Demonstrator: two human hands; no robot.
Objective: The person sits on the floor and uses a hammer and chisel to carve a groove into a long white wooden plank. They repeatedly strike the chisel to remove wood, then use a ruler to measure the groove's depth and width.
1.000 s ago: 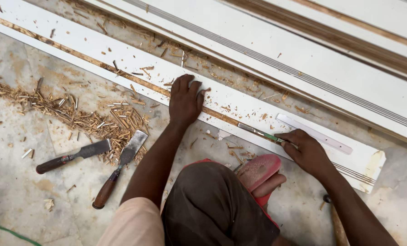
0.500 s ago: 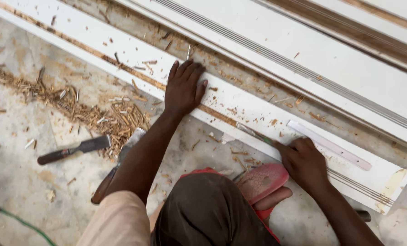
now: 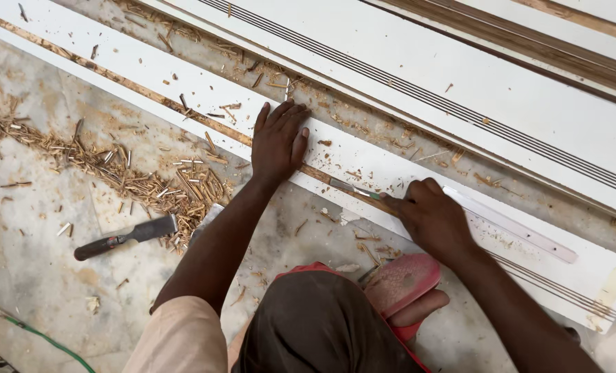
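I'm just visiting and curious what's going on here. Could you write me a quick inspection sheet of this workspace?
Surface: dusty pale stone floor, strewn with sawdust.
Job's things: long white board with a bare wooden groove; slim green-handled chisel lying along the groove.
Clutter: heap of wood shavings; dark-handled flat chisel on the floor; pale flat ruler on the board.
Hands: left hand flat on the board; right hand gripping the slim chisel.
Cables: thin green cord at the lower left.
Surroundings: more white grooved boards beyond; red sandal under the foot.
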